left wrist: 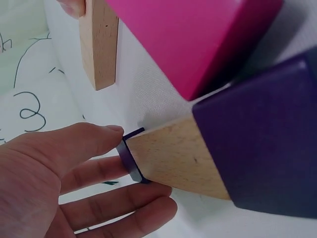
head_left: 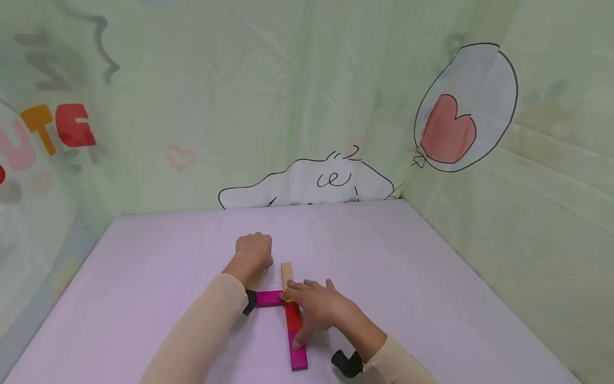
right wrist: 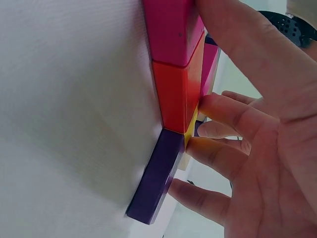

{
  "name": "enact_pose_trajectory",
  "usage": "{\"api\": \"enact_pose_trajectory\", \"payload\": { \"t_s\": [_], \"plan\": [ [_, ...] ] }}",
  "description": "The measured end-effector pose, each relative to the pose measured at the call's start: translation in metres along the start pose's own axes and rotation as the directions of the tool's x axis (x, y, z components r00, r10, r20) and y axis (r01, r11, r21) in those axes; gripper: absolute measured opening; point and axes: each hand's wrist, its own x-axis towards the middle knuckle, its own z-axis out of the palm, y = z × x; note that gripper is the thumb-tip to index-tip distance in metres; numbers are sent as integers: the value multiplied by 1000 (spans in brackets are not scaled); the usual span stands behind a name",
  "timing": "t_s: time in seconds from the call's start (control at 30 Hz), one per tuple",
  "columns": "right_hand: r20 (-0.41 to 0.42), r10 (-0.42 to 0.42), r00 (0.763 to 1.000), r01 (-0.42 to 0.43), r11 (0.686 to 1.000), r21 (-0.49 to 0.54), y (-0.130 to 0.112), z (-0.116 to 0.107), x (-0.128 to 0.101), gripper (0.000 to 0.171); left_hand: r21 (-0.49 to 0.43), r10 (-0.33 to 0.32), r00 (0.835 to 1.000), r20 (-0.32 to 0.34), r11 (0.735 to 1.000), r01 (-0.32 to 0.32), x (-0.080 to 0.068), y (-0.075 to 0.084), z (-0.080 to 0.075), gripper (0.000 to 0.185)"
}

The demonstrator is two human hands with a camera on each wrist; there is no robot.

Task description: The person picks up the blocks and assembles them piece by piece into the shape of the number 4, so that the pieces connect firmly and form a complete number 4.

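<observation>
Magenta (head_left: 299, 360), red (head_left: 293, 318), yellow (right wrist: 189, 131) and bare-wood (head_left: 286, 270) blocks lie in a line on the table. A second magenta block (head_left: 269, 298) points left from it, and a dark purple block (right wrist: 156, 178) juts out on the other side. My right hand (head_left: 320, 306) spreads over the line, thumb on the lower magenta block, fingertips touching the yellow and dark purple blocks. Farther back, my left hand (head_left: 254, 249) pinches a thin dark purple block (left wrist: 130, 161) against the end of another bare-wood block (left wrist: 183, 158).
A larger-looking dark purple block (left wrist: 262, 139) meets that bare-wood block's near end. Pale cloth covers the table (head_left: 144, 277). Behind stands a light green curtain (head_left: 201, 96) with drawings, and another curtain side (head_left: 542, 213) borders the right edge.
</observation>
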Motion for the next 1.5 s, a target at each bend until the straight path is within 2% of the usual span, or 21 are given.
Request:
{"api": "enact_pose_trajectory", "payload": {
  "t_s": [0.3, 0.57, 0.73, 0.87, 0.97, 1.03, 1.13, 1.2, 1.27, 1.37, 1.5],
  "plan": [
    [-2, -8, 1000, 8, 1000, 3, 0, -1, -2, 87, 21, -11, 1000, -4, 1000, 11, -5, 5, -1, 21],
    [5, -8, 1000, 8, 1000, 11, 0, -1, -3, 85, 42, -72, 996, 52, 997, 70, -3, 10, 0, 27],
    [3, -7, 1000, 7, 1000, 7, 0, -1, -3, 85, 45, -94, 994, 53, 995, 91, -6, 10, 1, 32],
    [3, -7, 1000, 7, 1000, 15, 0, -1, -3, 85, -8, -74, 997, 12, 997, 74, -12, 7, -3, 37],
    [4, -5, 1000, 5, 1000, 15, 0, -2, -4, 86, -120, -61, 995, -76, 991, 51, -15, -1, -3, 41],
    [6, -1, 1000, 1, 1000, 17, -1, -3, -3, 87, -236, -78, 985, -155, 971, 40, -18, -11, -1, 43],
    [8, 1, 1000, -2, 1000, 20, -3, -4, -2, 88, -421, -132, 961, -241, 907, 19, -25, -29, 0, 41],
    [5, 1, 1000, -1, 1000, 22, -3, -4, -1, 89, -515, -164, 950, -265, 857, 5, -32, -39, -1, 39],
    [-2, -1, 1000, 1, 1000, 15, -3, -4, 0, 89, -570, -182, 948, -263, 821, 0, -40, -48, -1, 38],
    [-8, -4, 1000, 4, 1000, 3, -2, -3, 1, 89, -597, -188, 951, -246, 802, 4, -52, -56, 3, 37],
    [-17, -17, 1000, 16, 1000, -16, -2, -4, 0, 88, -589, -179, 957, -229, 808, 10, -70, -60, 15, 33]
  ]
}}
